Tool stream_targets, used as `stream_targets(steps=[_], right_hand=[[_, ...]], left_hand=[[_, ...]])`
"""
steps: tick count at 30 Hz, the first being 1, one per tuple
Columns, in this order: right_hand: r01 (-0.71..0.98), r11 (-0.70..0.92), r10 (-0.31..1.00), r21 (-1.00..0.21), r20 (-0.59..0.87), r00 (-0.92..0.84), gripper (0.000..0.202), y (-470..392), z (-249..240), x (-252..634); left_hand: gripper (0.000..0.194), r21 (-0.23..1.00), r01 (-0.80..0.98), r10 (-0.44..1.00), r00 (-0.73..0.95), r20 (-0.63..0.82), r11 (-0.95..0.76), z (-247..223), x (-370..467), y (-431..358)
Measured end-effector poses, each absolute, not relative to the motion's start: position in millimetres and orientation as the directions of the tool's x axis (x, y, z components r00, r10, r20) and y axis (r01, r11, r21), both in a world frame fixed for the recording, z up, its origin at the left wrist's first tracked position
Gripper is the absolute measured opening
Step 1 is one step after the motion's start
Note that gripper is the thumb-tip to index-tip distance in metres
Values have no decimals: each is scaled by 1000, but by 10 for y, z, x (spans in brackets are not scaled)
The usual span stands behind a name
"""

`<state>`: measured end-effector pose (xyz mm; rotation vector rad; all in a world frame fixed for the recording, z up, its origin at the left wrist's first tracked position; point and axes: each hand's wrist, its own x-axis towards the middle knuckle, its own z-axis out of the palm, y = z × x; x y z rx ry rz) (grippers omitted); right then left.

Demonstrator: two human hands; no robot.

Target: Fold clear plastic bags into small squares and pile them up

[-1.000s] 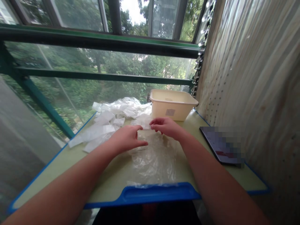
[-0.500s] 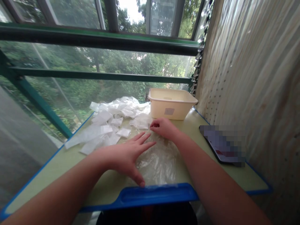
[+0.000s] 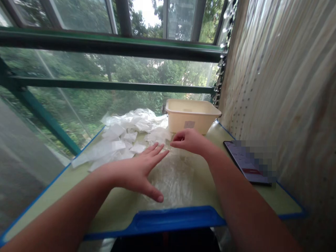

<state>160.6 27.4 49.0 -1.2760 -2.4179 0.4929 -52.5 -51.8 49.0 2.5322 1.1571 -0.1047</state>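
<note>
A clear, wrinkled plastic bag [image 3: 173, 178] lies flat on the green table near its front edge. My left hand [image 3: 143, 171] rests over the bag's left side with its fingers spread. At the bag's far end, my right hand [image 3: 187, 141] has its thumb and fingertips pinched together; whatever is between them is too small to make out. White paper-like pieces and thin white bags [image 3: 112, 140] lie in a loose heap beyond my left hand.
A cream plastic tub [image 3: 194, 119] stands at the back right. A phone [image 3: 246, 164] lies near the right edge. The table [image 3: 57, 196] has a blue rim with a blue tray recess [image 3: 175, 218] in front. Windows and a curtain surround it.
My right hand has shifted slightly right, still pinched. My left hand has moved a little left and away, fingers still spread. The clear bag has shifted slightly left.
</note>
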Motion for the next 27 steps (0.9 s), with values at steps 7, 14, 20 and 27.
stream_targets(steps=[7,14,20,27], right_hand=[[760,517,775,-393,-163,-611,41,310,384,1614],[797,455,757,-397,-299,-581,42,318,470,1743],[804,416,826,-424,-193,-530,24,296,525,1743],[847,377,873,-376,-161,-460,41,366,384,1687]], left_hand=[[118,213,813,756,582,-299,-542,371,-584,-431],[117,256,762,714,648,-266,-595,367,-476,-474],[77,303,780,817,577,-11,-547,429,-456,-432],[71,270,802,846,500,185,-532,278,-422,-274]])
